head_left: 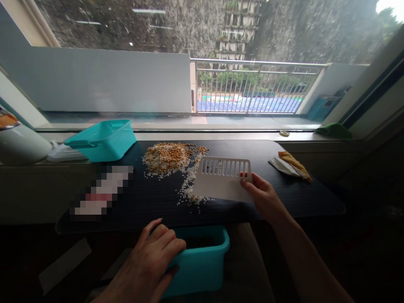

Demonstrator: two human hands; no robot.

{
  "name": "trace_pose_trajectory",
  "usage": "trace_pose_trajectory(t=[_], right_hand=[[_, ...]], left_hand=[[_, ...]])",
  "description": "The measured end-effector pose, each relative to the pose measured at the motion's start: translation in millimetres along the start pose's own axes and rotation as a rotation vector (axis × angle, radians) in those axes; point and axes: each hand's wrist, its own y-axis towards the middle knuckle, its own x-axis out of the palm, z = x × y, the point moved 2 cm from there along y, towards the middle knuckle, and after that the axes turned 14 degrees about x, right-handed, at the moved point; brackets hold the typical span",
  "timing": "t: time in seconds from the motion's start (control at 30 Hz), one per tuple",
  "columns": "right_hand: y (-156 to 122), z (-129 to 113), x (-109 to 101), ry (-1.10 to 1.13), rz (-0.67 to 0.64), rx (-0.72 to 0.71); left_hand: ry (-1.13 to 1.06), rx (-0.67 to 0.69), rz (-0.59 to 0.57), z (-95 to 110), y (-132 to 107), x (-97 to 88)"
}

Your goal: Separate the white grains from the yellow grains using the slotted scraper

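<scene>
Right hand, at 3 o'clock on a dark wood-grained tabletop, grips a white slotted plastic plate by its right side: thumb on the facing surface, a fingertip showing through the end slots. The plate stands just right of the table's middle, slots uppermost. Its left edge meets loose white rice; whether its lower edge touches the wood, I cannot tell.

At 7 o'clock the left hand is closed over the rim of a turquoise plastic tub, which sits at 6 o'clock by the near table edge. Its inside is too dark to read.

Toward 11 o'clock lies a mound of soybeans mixed with rice, a thin trail running down from it to the plate. A second turquoise basket stands at 10 o'clock.

For good control, the plate's long edge would probably serve best flat on the wood, drawn in short, slow strokes, since light grains skip easily. Likewise, the tub's far rim should sit snug below the tabletop and level; a gap there could let grains drop past.
</scene>
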Motion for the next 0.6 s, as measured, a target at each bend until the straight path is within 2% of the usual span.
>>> trace_pose_trajectory(t=[0.23, 0.37, 0.47, 0.6], right_hand=[[-6.4, 0.7, -5.4, 0.056, 0.034, -0.048], [-11.2, 2.8, -6.9, 0.058, 0.034, -0.033], [-15.6, 1.0, -9.0, 0.076, 0.026, -0.009], [-16.8, -2.1, -13.8, 0.098, 0.078, -0.030]], left_hand=[[0.139, 0.171, 0.037, -8.3, 1.7, -2.4], [0.160, 0.206, 0.057, -10.5, 4.1, -2.5], [0.132, 0.186, 0.046, -8.7, 4.6, -1.5], [0.036, 0.082, 0.023, -5.1, 3.2, 1.7]])
